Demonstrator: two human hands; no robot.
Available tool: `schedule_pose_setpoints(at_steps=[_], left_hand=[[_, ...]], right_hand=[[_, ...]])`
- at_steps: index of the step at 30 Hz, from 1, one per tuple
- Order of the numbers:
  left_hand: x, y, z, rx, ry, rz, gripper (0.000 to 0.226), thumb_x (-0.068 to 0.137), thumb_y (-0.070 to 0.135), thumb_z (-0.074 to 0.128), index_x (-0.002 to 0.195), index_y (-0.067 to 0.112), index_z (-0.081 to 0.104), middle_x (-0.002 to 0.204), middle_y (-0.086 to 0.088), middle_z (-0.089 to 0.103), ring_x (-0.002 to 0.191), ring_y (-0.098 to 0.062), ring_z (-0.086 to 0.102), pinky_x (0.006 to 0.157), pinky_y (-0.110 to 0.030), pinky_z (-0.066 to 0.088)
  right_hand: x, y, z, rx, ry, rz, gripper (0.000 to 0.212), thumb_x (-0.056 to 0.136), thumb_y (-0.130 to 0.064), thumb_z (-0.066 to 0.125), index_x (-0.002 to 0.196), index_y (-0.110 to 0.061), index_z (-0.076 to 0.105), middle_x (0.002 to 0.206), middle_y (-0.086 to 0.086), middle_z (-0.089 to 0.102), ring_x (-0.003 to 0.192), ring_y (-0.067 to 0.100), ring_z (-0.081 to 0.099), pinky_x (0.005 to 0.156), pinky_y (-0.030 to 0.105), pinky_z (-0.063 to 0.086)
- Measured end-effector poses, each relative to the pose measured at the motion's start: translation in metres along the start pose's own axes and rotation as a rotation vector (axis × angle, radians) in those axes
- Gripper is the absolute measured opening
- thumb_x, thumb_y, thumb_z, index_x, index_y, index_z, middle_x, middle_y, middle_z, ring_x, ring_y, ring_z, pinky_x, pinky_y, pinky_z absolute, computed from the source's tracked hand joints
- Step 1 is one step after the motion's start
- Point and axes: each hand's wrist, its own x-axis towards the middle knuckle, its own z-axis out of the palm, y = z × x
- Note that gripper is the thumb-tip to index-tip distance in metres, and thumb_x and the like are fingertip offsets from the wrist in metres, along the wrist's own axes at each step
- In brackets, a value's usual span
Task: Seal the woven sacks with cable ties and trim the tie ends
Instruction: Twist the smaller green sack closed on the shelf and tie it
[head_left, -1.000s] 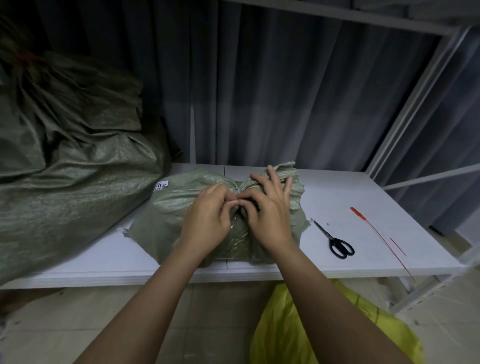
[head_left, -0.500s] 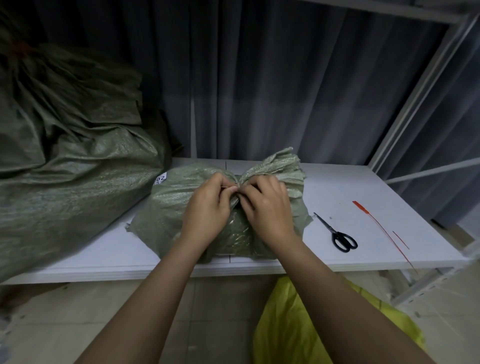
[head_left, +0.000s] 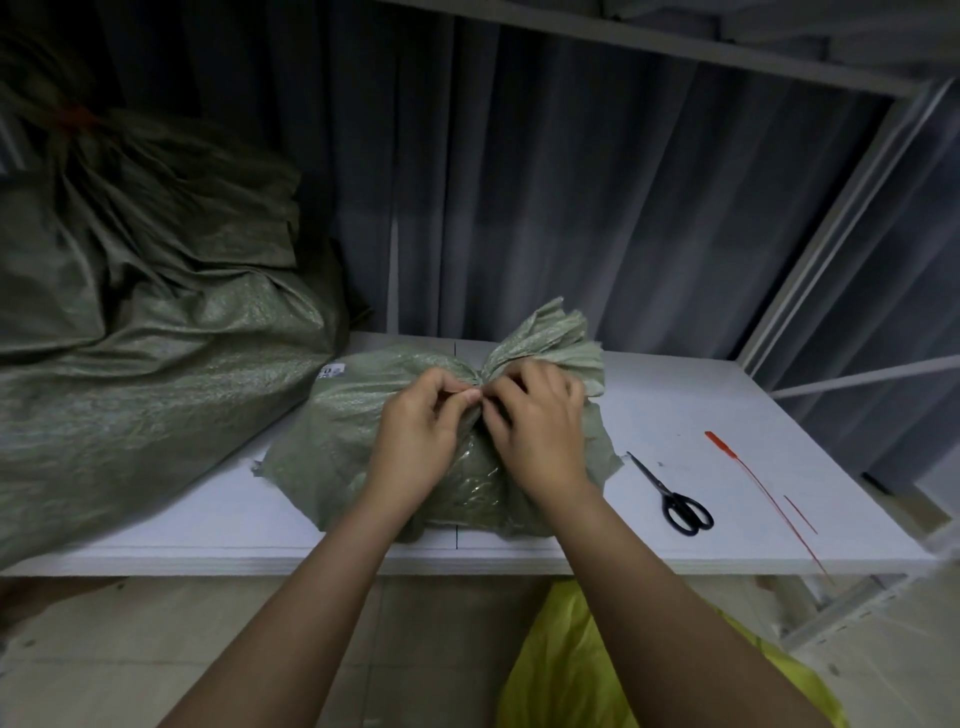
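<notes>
Two hands (head_left: 480, 415) pinching one sack neck (head_left: 480, 387), one scissors (head_left: 670, 493), two sacks (head_left: 130, 364)

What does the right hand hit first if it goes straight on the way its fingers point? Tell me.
The right hand points up-left at the sack's gathered neck, which its fingers already pinch. Pushed further, it would likely meet the left hand's fingertips right beside it.
</notes>
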Motion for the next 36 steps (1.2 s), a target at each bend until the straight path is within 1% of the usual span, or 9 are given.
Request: schedule_pose_setpoints(at_steps=[7,11,14,16,21,26,29,31,36], left_hand=[[0.005,0.008,-0.003,-0.099,-0.082,0.026,0.017,0.085,0.012,0.066,0.088,0.029,0.068,0.092,0.013,0.07,0.093,-0.005,0.065,0.089,-0.024,0.049],[0.02,-0.007,0.004,0.371,-0.19,0.036,0.051,0.086,0.032,0.065,0.134,0.02,0.051,0.137,-0.001,0.051,0.129,-0.021,0.043,0.11,-0.035,0.031],[0.027,-0.005,0.022,0.603,-0.239,-0.046,0.067,0.085,0.048,0.06,0.143,0.027,0.034,0.14,-0.005,0.044,0.128,-0.029,0.038,0.105,-0.04,0.033],[0.034,-0.001,0.034,0.705,-0.247,-0.098,0.064,0.086,0.044,0.059,0.141,0.024,0.033,0.134,-0.011,0.045,0.123,-0.032,0.04,0.1,-0.041,0.036],[0.057,0.006,0.042,0.762,-0.091,-0.01,0.069,0.084,0.037,0.065,0.138,0.017,0.027,0.124,-0.014,0.041,0.109,-0.034,0.049,0.086,-0.041,0.043],[0.064,0.004,0.052,0.768,-0.268,0.044,0.074,0.088,0.047,0.056,0.148,0.037,0.014,0.136,-0.013,0.026,0.114,-0.035,0.045,0.086,-0.044,0.046],[0.073,0.004,0.055,0.866,-0.293,0.031,0.065,0.089,0.049,0.052,0.145,0.038,0.022,0.134,-0.011,0.028,0.112,-0.035,0.048,0.084,-0.042,0.046],[0.078,0.003,0.056,0.864,-0.286,0.006,0.058,0.089,0.045,0.056,0.14,0.035,0.033,0.131,-0.011,0.032,0.111,-0.032,0.051,0.083,-0.04,0.046],[0.084,-0.005,0.056,0.775,-0.255,-0.019,0.047,0.091,0.037,0.057,0.136,0.037,0.043,0.127,-0.008,0.041,0.11,-0.028,0.053,0.085,-0.037,0.044]], right_hand=[[0.0,-0.001,-0.007,0.288,-0.015,0.176,0.017,0.087,-0.019,0.06,0.096,-0.011,0.072,0.089,0.004,0.067,0.08,0.021,0.061,0.068,0.028,0.046],[0.021,0.007,-0.012,0.399,-0.058,0.391,0.016,0.087,-0.019,0.064,0.096,-0.01,0.074,0.094,0.003,0.072,0.086,0.016,0.063,0.076,0.023,0.045],[0.037,0.011,-0.009,0.563,-0.096,0.625,0.013,0.085,-0.015,0.067,0.09,-0.006,0.075,0.091,0.004,0.073,0.08,0.01,0.062,0.076,0.017,0.045],[0.048,0.013,-0.005,0.644,-0.098,0.693,0.011,0.084,-0.01,0.067,0.083,-0.001,0.074,0.087,0.007,0.073,0.078,0.013,0.063,0.079,0.023,0.05],[0.069,0.02,-0.006,0.803,-0.042,0.693,0.007,0.085,-0.006,0.066,0.079,-0.003,0.069,0.075,-0.001,0.066,0.065,-0.004,0.058,0.064,0.005,0.043],[0.067,0.035,0.002,0.766,-0.183,0.728,0.013,0.091,-0.009,0.059,0.096,-0.001,0.067,0.093,0.007,0.068,0.086,0.017,0.062,0.062,0.004,0.042],[0.061,0.042,0.008,0.803,-0.196,0.695,0.011,0.091,-0.014,0.059,0.094,-0.008,0.069,0.099,0.008,0.071,0.09,0.017,0.064,0.08,0.025,0.052],[0.056,0.044,0.012,0.691,-0.183,0.624,0.01,0.09,-0.019,0.06,0.087,-0.019,0.069,0.094,0.002,0.072,0.088,0.016,0.066,0.082,0.036,0.054],[0.051,0.036,0.008,0.656,-0.113,0.586,0.015,0.093,-0.014,0.055,0.095,-0.007,0.067,0.091,0.004,0.069,0.08,0.012,0.061,0.073,0.021,0.046]])
